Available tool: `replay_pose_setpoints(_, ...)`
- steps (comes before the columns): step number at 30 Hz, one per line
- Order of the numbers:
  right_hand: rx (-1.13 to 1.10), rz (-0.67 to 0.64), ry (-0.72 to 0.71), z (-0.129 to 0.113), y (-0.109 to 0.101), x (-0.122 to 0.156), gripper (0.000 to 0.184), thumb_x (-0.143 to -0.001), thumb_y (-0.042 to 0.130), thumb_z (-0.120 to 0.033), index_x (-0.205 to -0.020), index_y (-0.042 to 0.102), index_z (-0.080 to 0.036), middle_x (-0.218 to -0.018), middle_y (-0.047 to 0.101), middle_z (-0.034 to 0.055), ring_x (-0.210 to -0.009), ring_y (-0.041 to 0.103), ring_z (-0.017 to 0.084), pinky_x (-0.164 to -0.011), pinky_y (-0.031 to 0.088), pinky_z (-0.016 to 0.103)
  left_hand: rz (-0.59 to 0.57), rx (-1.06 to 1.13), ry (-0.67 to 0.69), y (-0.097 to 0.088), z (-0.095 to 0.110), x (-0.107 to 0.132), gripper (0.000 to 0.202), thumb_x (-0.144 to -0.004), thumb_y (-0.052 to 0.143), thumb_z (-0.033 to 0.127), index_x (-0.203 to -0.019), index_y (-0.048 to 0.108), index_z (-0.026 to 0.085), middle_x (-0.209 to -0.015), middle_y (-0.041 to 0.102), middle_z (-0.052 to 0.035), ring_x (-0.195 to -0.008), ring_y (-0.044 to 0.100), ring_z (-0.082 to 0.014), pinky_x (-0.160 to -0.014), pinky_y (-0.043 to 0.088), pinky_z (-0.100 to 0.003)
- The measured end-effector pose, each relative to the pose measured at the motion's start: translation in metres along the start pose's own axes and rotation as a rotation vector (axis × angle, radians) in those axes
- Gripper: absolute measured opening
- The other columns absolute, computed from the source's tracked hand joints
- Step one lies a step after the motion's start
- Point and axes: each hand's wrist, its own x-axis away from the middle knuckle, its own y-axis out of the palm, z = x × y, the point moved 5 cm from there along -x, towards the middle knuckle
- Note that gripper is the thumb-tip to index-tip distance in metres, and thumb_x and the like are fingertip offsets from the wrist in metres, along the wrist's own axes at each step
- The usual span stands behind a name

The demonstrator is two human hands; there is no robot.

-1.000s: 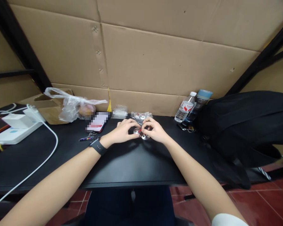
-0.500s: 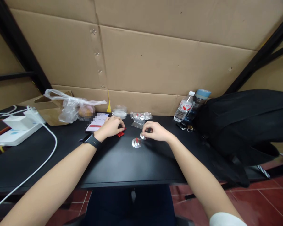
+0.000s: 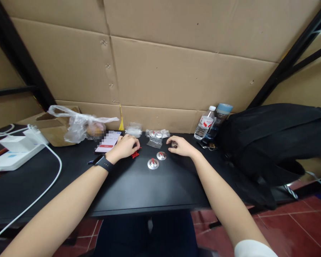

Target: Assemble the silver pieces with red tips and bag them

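Observation:
Two small metal finger cymbals with red cord at their centres lie on the black table: one nearer cymbal [image 3: 153, 164] and one slightly farther cymbal [image 3: 161, 155]. My right hand [image 3: 180, 145] is just right of the farther cymbal, its thumb and fingers apart; a small patch between them is too unclear to name. My left hand [image 3: 126, 145], with a black watch [image 3: 103, 162] on the wrist, has its fingers curled together, a bit of red cord showing at the tips. Beneath them lies a little heap of red cords [image 3: 135, 155].
Clear plastic packets [image 3: 133, 129] and a bag with more cymbals [image 3: 157, 134] lie at the back. A phone [image 3: 108, 141] is left of my left hand. A water bottle [image 3: 204, 123] and black backpack [image 3: 270, 139] stand right; a white power strip [image 3: 18, 153] lies left.
My right hand has let go of the farther cymbal and moved a little right, its fingers now spread. The cymbal rests flat on the table. My left hand stays by the red cords.

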Motion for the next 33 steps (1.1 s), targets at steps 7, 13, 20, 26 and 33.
replay_pose_setpoints(7,-0.026,-0.208,-0.1,-0.028,0.022,-0.002,0.032,-0.078,0.08,-0.03,-0.108,0.074,-0.021,-0.086,0.068,-0.0004,-0.069,0.056,0.012,-0.067,0.042,0.023,-0.083,0.024,0.217,-0.007,0.046,0.007,0.025,-0.085,0.06,0.028,-0.108,0.071,0.03,-0.108,0.071,-0.0041,-0.111,0.057,-0.0279,-0.096,0.036,-0.04)
replay_pose_setpoints(13,0.027,-0.146,-0.147,-0.037,0.029,-0.004,0.012,-0.079,0.077,-0.017,-0.091,0.078,-0.021,-0.08,0.069,0.0005,-0.068,0.057,0.012,-0.065,0.038,0.023,-0.206,0.036,0.403,0.004,0.098,0.019,0.015,-0.095,0.059,0.032,-0.099,0.074,0.032,-0.097,0.075,-0.0013,-0.104,0.061,-0.0232,-0.089,0.029,-0.039)
replay_pose_setpoints(20,-0.15,-0.158,-0.039,-0.033,0.028,-0.003,0.009,-0.084,0.07,-0.017,-0.086,0.077,-0.021,-0.076,0.075,0.0003,-0.07,0.068,0.015,-0.069,0.046,0.024,-0.057,0.029,0.218,0.007,0.084,0.011,0.018,-0.096,0.055,0.027,-0.09,0.071,0.025,-0.089,0.076,-0.0034,-0.093,0.065,-0.0233,-0.09,0.029,-0.041)
replay_pose_setpoints(26,-0.516,0.122,0.068,-0.033,0.019,-0.008,0.019,-0.083,0.074,-0.035,-0.087,0.074,-0.016,-0.083,0.076,0.0053,-0.076,0.069,0.017,-0.076,0.053,0.03,0.086,0.195,-0.056,-0.003,0.061,0.004,0.019,-0.095,0.059,0.039,-0.095,0.073,0.027,-0.091,0.078,-0.0001,-0.085,0.07,-0.0221,-0.09,0.039,-0.04)
replay_pose_setpoints(33,-0.745,0.188,0.15,-0.038,0.037,-0.01,0.029,-0.079,0.079,-0.043,-0.088,0.067,-0.018,-0.089,0.073,0.004,-0.079,0.072,0.017,-0.07,0.058,0.029,0.121,0.461,-0.055,0.002,0.063,0.003,0.025,-0.094,0.058,0.045,-0.097,0.072,0.024,-0.1,0.078,-0.0019,-0.092,0.072,-0.0221,-0.08,0.051,-0.032)
